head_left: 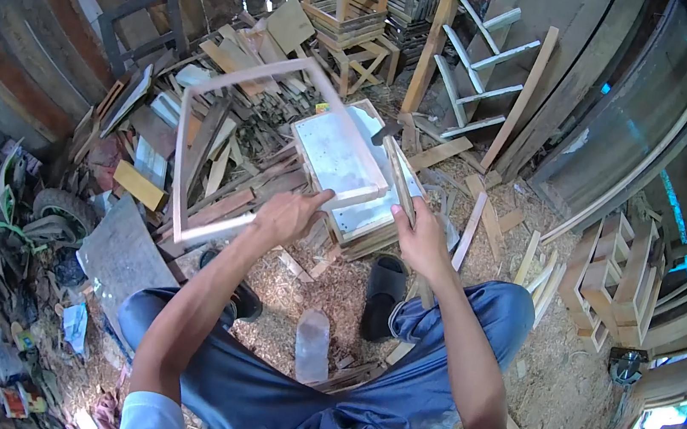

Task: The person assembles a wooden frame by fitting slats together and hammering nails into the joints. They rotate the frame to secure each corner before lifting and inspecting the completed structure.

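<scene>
Wooden frame (361,193): gripped in left hand (287,216); support corner firmly on box (326,148).
Hammer (401,170): closed in right hand (424,240); tap squarely.

Gap inside frame (182,152), woodpile (273,173) beyond

So the left hand (288,214) has a pale rectangular wooden frame (181,162) by its near side, and the right's (423,240) gripping a dark-headed wooden-handled hammer (401,173).

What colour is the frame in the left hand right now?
The frame is pale, slightly pinkish wood; it shows in the head view.
</scene>
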The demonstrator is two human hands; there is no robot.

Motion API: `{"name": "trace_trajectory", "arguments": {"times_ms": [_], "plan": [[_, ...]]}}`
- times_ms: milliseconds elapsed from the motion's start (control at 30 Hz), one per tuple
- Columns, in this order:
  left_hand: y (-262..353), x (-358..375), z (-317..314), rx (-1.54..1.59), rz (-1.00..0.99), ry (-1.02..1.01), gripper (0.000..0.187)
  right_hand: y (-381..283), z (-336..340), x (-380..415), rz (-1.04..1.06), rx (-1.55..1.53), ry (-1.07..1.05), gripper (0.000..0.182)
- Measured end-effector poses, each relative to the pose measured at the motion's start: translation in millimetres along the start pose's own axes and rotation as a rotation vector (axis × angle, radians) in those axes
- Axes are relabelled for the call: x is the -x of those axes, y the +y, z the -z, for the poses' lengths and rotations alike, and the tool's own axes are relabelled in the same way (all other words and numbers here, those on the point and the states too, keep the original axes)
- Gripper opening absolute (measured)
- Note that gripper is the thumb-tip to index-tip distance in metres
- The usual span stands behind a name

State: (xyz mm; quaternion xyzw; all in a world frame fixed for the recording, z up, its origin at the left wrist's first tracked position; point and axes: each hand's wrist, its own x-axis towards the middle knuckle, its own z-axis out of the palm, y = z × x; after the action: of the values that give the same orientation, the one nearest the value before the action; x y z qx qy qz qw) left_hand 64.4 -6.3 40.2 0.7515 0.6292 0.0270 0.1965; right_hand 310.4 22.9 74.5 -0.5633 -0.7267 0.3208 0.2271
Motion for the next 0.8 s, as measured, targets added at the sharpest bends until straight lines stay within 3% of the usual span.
{"name": "trace_trajectory", "arguments": {"times_ms": [100, 167, 233, 267, 333, 533, 800], "plan": [[-7, -13, -8, -0.091, -0.156, 0.087, 0.042, 29, -9, 9, 0.019, -0.032, 0.03, 0.032], [-9, -20, -13, -0.079, -0.15, 0.095, 0.042, 30, 0, 23, 0.037, -0.046, 0.004, 0.03], [-15, -25, -19, -0.05, -0.207, 0.171, 0.041, 24, 5, 35, -0.155, -0.109, -0.104, 0.029], [-17, -26, -24, -0.041, -0.203, 0.171, 0.041, 37, 1, 39, -0.157, -0.102, -0.111, 0.029], [-13, -27, -21, -0.053, -0.082, 0.026, 0.039, 63, -8, 41, 0.127, 0.176, 0.02, 0.029], [-26, -30, -46, -0.01, -0.159, 0.166, 0.038, 53, -6, 47, -0.077, 0.195, -0.042, 0.029], [-31, -27, -50, -0.018, -0.136, 0.13, 0.033, 50, -16, 47, 0.041, 0.261, -0.036, 0.024]]}}
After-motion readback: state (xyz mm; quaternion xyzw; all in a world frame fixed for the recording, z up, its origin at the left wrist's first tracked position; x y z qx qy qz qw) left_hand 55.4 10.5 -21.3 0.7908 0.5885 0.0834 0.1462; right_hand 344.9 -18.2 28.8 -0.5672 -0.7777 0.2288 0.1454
